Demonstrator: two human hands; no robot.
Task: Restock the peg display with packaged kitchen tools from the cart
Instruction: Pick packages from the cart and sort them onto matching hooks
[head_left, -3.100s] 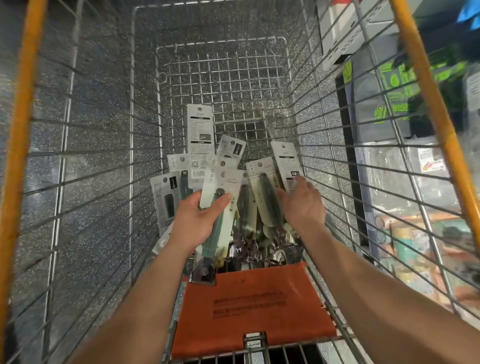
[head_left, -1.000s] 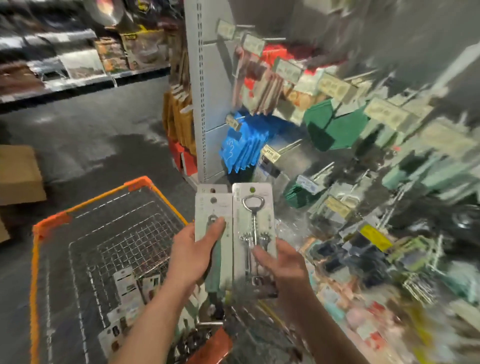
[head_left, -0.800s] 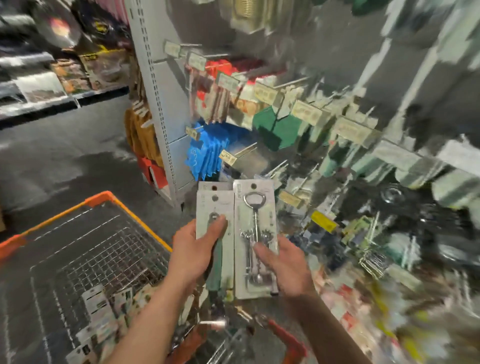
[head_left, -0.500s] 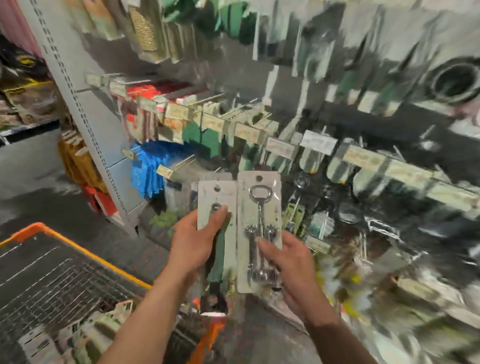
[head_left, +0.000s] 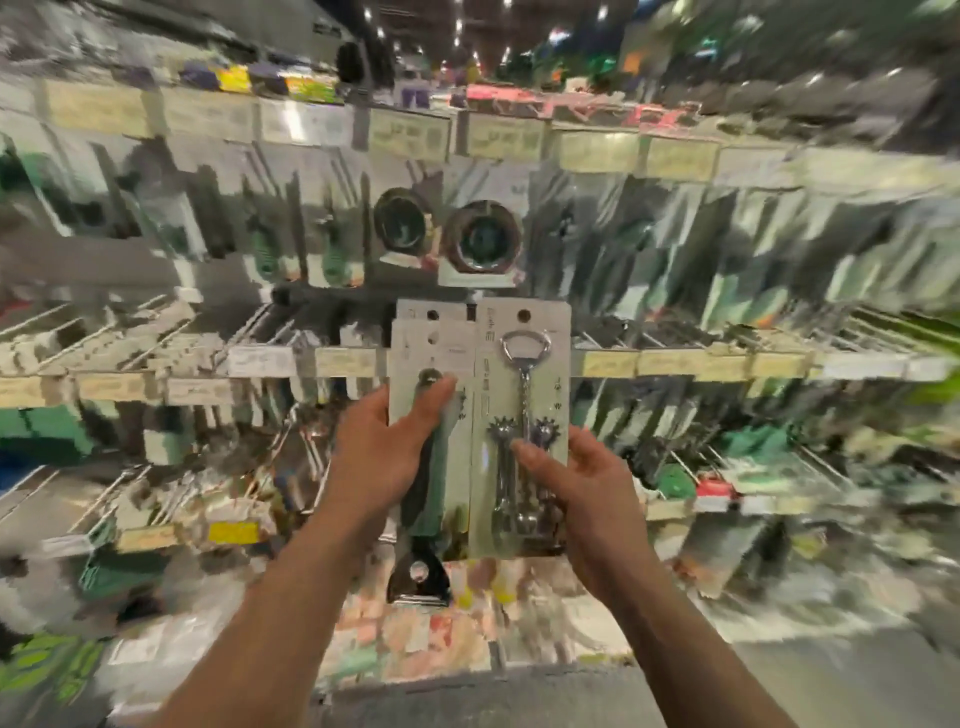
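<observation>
Left hand (head_left: 382, 457) grasps green-handled tool packs (head_left: 431, 364), right hand (head_left: 582, 483) grasps corkscrew pack (head_left: 524, 395), before blurred pegs

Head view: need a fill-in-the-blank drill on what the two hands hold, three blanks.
The right hand grips the right pack, which holds a metal ____.
The left hand grips the left pack, whose tool has a ____ handle.
Both packs have a round ____ near the top edge.
Missing: corkscrew; green; hole.
</observation>
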